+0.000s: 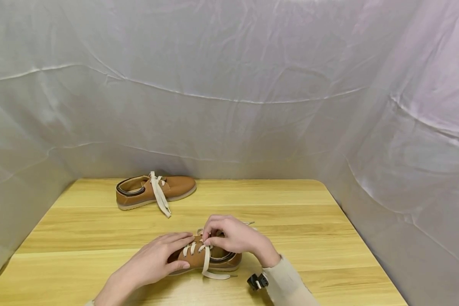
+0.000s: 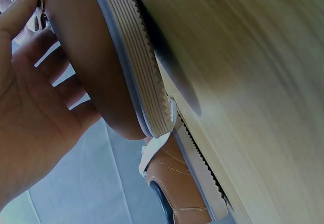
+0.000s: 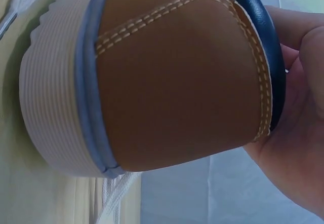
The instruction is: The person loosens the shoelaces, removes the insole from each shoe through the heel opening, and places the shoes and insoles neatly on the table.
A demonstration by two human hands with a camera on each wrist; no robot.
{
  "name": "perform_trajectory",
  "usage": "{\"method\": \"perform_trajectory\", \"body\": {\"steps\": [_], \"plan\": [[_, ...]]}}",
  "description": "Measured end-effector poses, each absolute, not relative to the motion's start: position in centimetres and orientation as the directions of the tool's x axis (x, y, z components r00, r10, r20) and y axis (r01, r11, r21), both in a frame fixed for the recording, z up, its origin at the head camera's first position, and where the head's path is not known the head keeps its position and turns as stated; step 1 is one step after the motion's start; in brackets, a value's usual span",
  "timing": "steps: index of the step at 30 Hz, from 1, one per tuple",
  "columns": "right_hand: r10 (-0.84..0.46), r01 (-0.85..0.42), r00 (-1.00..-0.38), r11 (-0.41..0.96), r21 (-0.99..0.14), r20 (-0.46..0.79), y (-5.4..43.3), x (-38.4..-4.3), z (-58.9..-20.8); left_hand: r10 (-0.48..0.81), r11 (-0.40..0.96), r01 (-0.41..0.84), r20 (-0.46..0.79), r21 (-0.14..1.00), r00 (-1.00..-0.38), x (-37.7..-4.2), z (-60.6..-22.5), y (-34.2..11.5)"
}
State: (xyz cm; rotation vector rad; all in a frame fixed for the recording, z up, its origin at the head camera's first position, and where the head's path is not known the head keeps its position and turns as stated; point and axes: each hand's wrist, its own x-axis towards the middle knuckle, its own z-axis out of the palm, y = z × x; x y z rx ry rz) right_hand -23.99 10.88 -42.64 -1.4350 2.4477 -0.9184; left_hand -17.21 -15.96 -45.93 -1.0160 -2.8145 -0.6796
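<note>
Shoes number two, both brown and smooth like leather, with pale soles: the near shoe (image 1: pixel 196 258) lies under the person's hands at the front of the surface (image 1: pixel 310 238), toe to the left, and the far shoe (image 1: pixel 181 185) sits by the back edge, toe to the right. Each has one flat, off-white lace; the near lace (image 1: pixel 206 260) has two loose ends, one either side, while the far lace (image 1: pixel 160 197) drapes over the shoe's side. Two hands work: the left hand (image 1: pixel 158 257) holds the toe, thumb on the near side and fingers across the top; the right hand (image 1: pixel 233 235) pinches the near lace by the upper eyelets. Wrist views show a ribbed, tooth-edged sole, a grey-blue band and double stitching below a dark, glossy collar. The surface is wood-grained; wrinkled, silvery sheeting (image 1: pixel 233 127) surrounds it.
</note>
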Motion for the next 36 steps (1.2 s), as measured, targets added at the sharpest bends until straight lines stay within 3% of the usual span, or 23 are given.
{"method": "perform_trajectory", "body": {"steps": [11,21,26,33,36], "plan": [[-0.759,-0.632,-0.62,0.334,-0.699,0.197,10.8,-24.35,-43.22,0.583,0.69,0.614,0.208,0.385,-0.785,-17.2,-46.12,-15.84],[-0.716,-0.597,-0.671,0.37,-0.712,0.19,10.52,-24.22,-43.61,0.587,0.687,0.616,0.205,0.386,-0.783,-17.21,-45.97,-15.85],[-0.742,-0.654,-0.638,0.379,-0.655,0.207,10.46,-24.15,-43.45,0.584,0.691,0.61,0.199,0.388,-0.787,-17.18,-45.96,-15.88],[-0.808,-0.771,-0.529,0.329,-0.545,0.26,10.01,-23.89,-43.11,0.585,0.688,0.612,0.202,0.39,-0.786,-17.17,-46.02,-15.85],[-0.816,-0.79,-0.517,0.338,-0.511,0.26,10.06,-23.74,-42.86,0.584,0.688,0.613,0.204,0.389,-0.785,-17.16,-46.03,-15.86]]}}
